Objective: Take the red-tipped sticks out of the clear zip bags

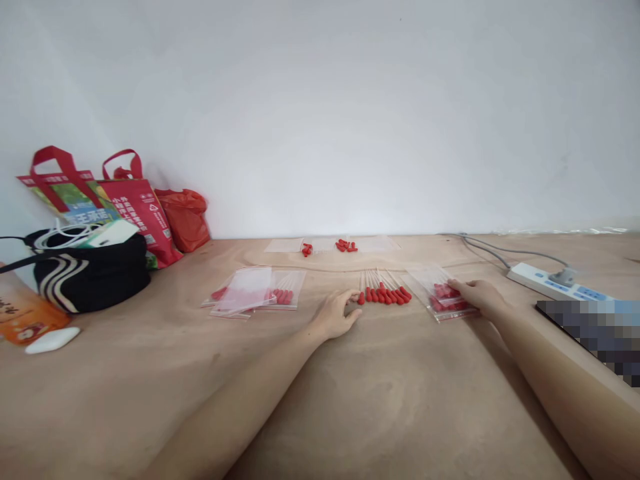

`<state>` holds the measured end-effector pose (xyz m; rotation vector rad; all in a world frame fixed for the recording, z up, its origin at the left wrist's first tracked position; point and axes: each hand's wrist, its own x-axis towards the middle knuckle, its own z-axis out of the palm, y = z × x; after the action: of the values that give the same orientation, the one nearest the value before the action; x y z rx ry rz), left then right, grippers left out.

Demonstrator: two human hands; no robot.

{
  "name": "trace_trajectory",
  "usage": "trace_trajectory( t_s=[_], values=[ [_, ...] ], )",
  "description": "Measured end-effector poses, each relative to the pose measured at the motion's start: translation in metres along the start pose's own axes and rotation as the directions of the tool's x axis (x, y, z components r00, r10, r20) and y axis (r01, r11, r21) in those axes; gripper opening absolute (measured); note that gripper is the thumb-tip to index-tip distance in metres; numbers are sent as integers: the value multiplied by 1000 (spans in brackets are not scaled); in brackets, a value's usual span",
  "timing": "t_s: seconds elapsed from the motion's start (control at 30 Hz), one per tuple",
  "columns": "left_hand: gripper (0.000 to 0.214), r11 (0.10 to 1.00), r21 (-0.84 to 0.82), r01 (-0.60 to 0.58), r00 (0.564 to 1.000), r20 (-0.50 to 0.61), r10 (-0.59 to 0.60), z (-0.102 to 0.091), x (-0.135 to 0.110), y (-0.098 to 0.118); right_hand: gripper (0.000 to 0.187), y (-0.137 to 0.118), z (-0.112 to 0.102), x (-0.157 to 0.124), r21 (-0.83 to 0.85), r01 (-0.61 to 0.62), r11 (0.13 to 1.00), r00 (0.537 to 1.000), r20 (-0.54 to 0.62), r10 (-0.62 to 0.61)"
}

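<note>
Red-tipped droppers [383, 291] lie fanned in a loose row on the bare plywood board [350, 400], between the two hands.
The left hand [336, 313] rests just beside the row's left end, fingers loosely curled, gripping nothing; the right hand [476, 295] lies flat-fingered on a clear plastic bag [443, 298] of red bulbs. I judge that pinching one thin stem at a time keeps the row tidy. More filled bags [257, 291] lie left, slick and glossy; a white power strip [555, 283] sits right.
</note>
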<state>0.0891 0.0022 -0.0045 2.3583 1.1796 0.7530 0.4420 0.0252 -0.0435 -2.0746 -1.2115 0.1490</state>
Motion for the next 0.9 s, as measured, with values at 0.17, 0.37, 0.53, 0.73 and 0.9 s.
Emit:
trace_trajectory(
  t_s=[0.17, 0.37, 0.53, 0.73, 0.9],
  values=[
    [35, 999, -11, -46, 999, -18, 45, 1, -2, -4, 36, -28, -16, -13, 339, -30, 940, 1000, 10, 28],
    [40, 993, -92, -76, 997, -32, 73, 1, -5, -7, 42, -83, -23, -55, 817, -111, 566, 934, 280, -221],
    [33, 946, -324, 27, 975, -202, -97, -4, -15, -19, 43, -114, -3, -108, 737, -305, 603, 661, 620, -424],
    [14, 905, -415, 89, 912, -332, -242, -26, -37, -37, 40, -135, 20, -137, 696, -212, 687, 515, 677, -526],
    [11, 993, -101, -66, 927, -375, 23, -35, -49, -20, 47, -132, 21, -144, 735, -192, 650, 617, 606, -502]
  ],
)
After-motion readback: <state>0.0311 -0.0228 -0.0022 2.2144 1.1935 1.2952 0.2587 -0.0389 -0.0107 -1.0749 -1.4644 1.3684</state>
